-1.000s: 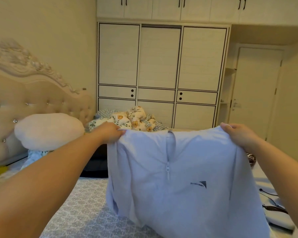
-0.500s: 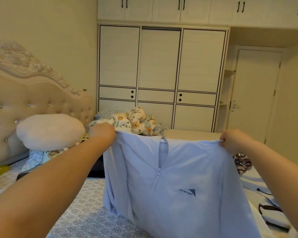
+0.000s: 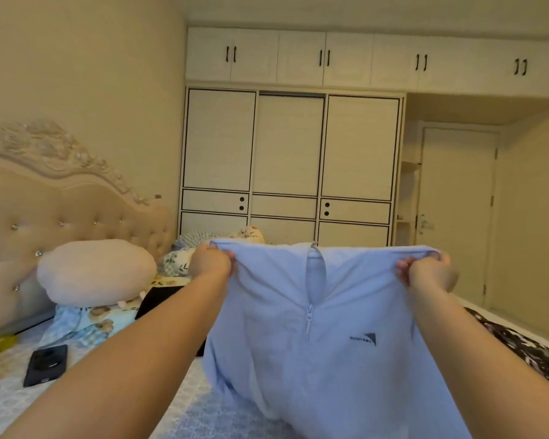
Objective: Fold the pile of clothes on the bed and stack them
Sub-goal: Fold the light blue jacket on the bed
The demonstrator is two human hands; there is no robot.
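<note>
A light blue zip-neck top [image 3: 314,327] with a small dark logo on its chest hangs spread out in front of me above the bed [image 3: 184,407]. My left hand [image 3: 210,262] grips its left shoulder and my right hand [image 3: 428,275] grips its right shoulder, both at the same height with arms stretched forward. The top's lower part drapes down toward the patterned bedcover. A dark patterned garment [image 3: 526,346] lies on the bed at the right, partly hidden by my right arm.
A round cream pillow [image 3: 95,270] leans on the padded headboard [image 3: 61,210] at the left. A black phone [image 3: 46,364] lies on the bed near printed bedding [image 3: 86,321]. Bundled floral bedding [image 3: 184,258] sits at the back. A white wardrobe [image 3: 289,166] and a door [image 3: 457,213] stand behind.
Both hands have lifted the blue top higher and pulled its shoulders wider apart. The view has tilted up, showing more of the wardrobe and the phone on the bed.
</note>
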